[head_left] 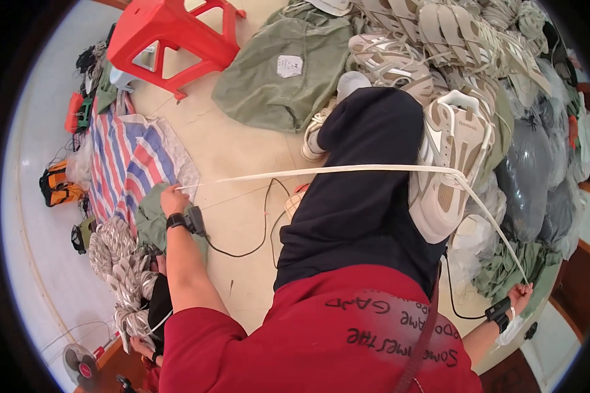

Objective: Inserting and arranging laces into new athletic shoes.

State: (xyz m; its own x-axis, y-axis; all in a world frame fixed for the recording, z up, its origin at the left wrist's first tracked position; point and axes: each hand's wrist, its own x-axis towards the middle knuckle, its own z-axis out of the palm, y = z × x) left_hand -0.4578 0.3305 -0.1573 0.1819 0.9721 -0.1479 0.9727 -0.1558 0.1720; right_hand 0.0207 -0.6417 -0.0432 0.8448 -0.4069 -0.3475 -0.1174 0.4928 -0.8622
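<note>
A long flat cream shoelace (347, 168) is pulled tight across my dark trousers (367, 203). My left hand (174, 201) is closed on one end, stretched far out to the left. Out at the lower right, my right hand (521, 296) pinches the other end. Between them the lace bends at a beige and white sneaker (462, 134), which rests by my right leg. Whether the lace passes through its eyelets or only over it, I cannot tell. Both wrists wear dark bands with black cables.
Many matching sneakers (452, 33) are heaped at the far right, beside grey plastic bags (528, 170). A red stool (177, 39) and a green sack (288, 69) lie ahead. Left are a striped sheet (128, 154), bundled laces (121, 262) and a co-worker's hand (141, 347).
</note>
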